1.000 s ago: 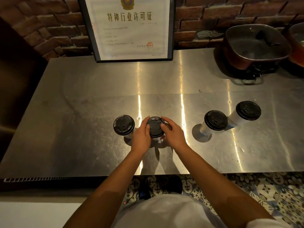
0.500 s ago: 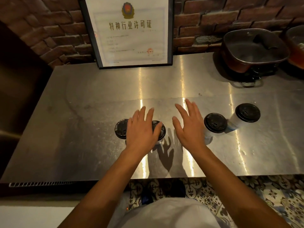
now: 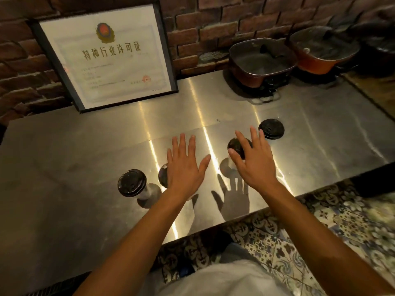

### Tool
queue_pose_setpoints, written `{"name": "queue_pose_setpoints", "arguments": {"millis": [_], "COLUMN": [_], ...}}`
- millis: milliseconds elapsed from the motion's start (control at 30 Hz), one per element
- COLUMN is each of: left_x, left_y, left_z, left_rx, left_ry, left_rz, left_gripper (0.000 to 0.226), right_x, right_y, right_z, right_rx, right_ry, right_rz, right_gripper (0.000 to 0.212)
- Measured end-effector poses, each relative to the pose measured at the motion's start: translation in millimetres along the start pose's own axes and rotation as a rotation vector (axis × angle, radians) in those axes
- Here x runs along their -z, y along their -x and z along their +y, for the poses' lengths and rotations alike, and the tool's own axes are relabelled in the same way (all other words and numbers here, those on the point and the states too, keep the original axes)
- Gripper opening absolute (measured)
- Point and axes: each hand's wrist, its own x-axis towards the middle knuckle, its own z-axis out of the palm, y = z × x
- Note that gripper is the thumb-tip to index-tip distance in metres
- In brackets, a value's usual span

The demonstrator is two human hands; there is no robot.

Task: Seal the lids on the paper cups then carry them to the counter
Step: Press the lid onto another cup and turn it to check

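Several white paper cups with black lids stand on a steel table [image 3: 85, 150]. The leftmost cup [image 3: 132, 183] stands free. A second cup [image 3: 162, 175] is mostly hidden under my left hand [image 3: 185, 167], which hovers flat with fingers spread. My right hand [image 3: 253, 162] is open over a third cup [image 3: 237, 147], its fingers spread above the lid; I cannot tell whether it touches. The fourth cup [image 3: 271, 128] stands free at the far right.
A framed certificate [image 3: 106, 58] leans on the brick wall at the back left. Two lidded pots [image 3: 263, 60] [image 3: 322, 52] sit at the back right. The table's near edge runs diagonally, with patterned floor tiles [image 3: 320, 221] beyond it.
Both hands let go of the second cup's lid and opened flat. My right hand moved right over the third cup. The camera swung, tilting the table in view.
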Motion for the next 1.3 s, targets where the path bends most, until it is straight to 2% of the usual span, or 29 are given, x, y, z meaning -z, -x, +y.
{"name": "queue_pose_setpoints", "arguments": {"millis": [200, 400, 667, 933, 1167, 1300], "left_x": [-33, -82, -109, -108, -110, -106], "left_y": [-25, -45, -50, -43, -17, -14], "left_z": [52, 89, 114, 115, 101, 104], "left_rx": [-0.015, 0.167, 0.302, 0.382, 0.442, 0.485], "left_ry": [0.146, 0.353, 0.543, 0.693, 0.808, 0.879], "left_rz": [-0.017, -0.080, -0.121, -0.088, -0.063, -0.079], "left_gripper": [0.064, 0.059, 0.049, 0.044, 0.039, 0.040], "right_x": [-2, -6, -26, -29, -35, -31], "right_y": [-27, -52, -62, -57, -32, -35], "right_z": [46, 71, 97, 94, 85, 80], "right_rx": [-0.024, 0.015, 0.050, 0.037, 0.059, 0.082], "right_ry": [-0.191, -0.326, -0.481, -0.640, -0.585, -0.390], "right_rz": [-0.118, -0.248, -0.397, -0.414, -0.407, -0.306], "right_gripper": [0.060, 0.056, 0.051, 0.048, 0.049, 0.043]}}
